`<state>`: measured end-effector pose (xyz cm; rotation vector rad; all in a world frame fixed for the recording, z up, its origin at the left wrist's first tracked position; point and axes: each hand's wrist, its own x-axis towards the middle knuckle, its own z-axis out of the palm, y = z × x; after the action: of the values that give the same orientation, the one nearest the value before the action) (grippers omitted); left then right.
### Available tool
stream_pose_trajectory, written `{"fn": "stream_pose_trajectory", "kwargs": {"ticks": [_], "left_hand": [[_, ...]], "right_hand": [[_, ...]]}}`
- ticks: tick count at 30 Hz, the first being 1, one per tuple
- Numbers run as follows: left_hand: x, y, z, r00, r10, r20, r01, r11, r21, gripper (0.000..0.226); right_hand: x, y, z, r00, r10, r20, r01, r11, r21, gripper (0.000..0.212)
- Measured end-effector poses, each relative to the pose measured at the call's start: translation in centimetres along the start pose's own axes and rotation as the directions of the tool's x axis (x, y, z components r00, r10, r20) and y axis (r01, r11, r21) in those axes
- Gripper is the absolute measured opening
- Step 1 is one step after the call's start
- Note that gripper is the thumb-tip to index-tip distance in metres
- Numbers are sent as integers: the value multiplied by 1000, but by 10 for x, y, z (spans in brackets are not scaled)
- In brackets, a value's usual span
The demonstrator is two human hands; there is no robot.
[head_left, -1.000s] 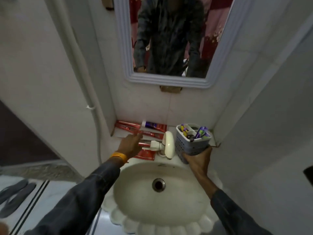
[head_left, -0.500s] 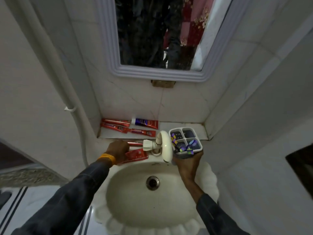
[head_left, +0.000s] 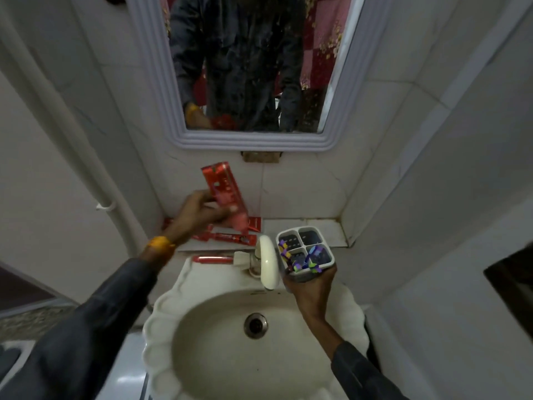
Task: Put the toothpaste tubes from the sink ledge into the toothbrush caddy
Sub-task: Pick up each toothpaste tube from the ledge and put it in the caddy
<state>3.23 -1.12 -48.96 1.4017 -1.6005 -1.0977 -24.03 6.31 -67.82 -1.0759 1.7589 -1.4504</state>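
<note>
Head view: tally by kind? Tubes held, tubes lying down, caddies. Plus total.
Held tube, in left hand: 1
Lying tubes: at least 3, one by the tap, two on the ledge; the arm hides part of the ledge
Caddy, in right hand: 1
Total: at least 5

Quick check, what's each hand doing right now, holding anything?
Left hand: closed on a red toothpaste tube, lifted above the ledge.
Right hand: closed around the toothbrush caddy, held beside the tap.
</note>
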Motion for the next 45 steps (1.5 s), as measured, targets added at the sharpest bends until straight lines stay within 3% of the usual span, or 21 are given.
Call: {"fn": "stream_pose_trajectory", "kwargs": {"ticks": [4, 8, 20, 23, 26, 29, 32, 35, 38, 40, 43, 45], "left_hand": [[34, 13, 63, 993, 64, 104, -66, 998, 16, 22], [55, -7, 101, 970, 56, 237, -110, 968, 223, 28], [70, -16, 113, 871, 1, 491, -280, 823, 495, 19], [64, -14, 99, 892, -5, 452, -228, 859, 459, 21], [53, -42, 68, 977, 6, 215, -113, 863, 492, 17], [32, -101, 34, 992, -123, 13, 87, 764, 640, 15], [9, -145, 25, 970, -240, 29, 133, 628, 767, 22], [4, -159, 40, 982, -185, 45, 71, 573, 816, 20], [10, -162, 56, 981, -140, 134, -36, 550, 835, 22], [14, -163, 62, 967, -185, 175, -53, 525, 849, 28], [11, -155, 59, 965, -220, 141, -6, 522, 853, 33], [7, -138, 44, 979, -184, 83, 39, 579, 815, 26]], "right_hand": [[3, 3, -2, 1000, 15, 26, -16, 999, 46, 120], [4, 0, -4, 1000, 4, 26, -5, 999, 45, 114], [10, -2, 0, 1000, 13, 18, -14, 1000, 8, 121], [7, -4, 1, 1000, 28, 6, -28, 999, 26, 120], [7, -1, 0, 999, 23, 33, -25, 999, 45, 117], [6, 1, 1, 999, 26, 39, -29, 998, 62, 118], [6, 3, 2, 999, -10, 52, 6, 996, 89, 114], [6, 5, 0, 996, -41, 76, 35, 996, 80, 116], [6, 4, -3, 994, -42, 103, 32, 995, 92, 115], [6, 4, -4, 993, -39, 111, 29, 996, 89, 115], [5, 6, -6, 995, -14, 95, 8, 998, 66, 116], [7, 5, -6, 995, -16, 101, 12, 999, 46, 115]]}}
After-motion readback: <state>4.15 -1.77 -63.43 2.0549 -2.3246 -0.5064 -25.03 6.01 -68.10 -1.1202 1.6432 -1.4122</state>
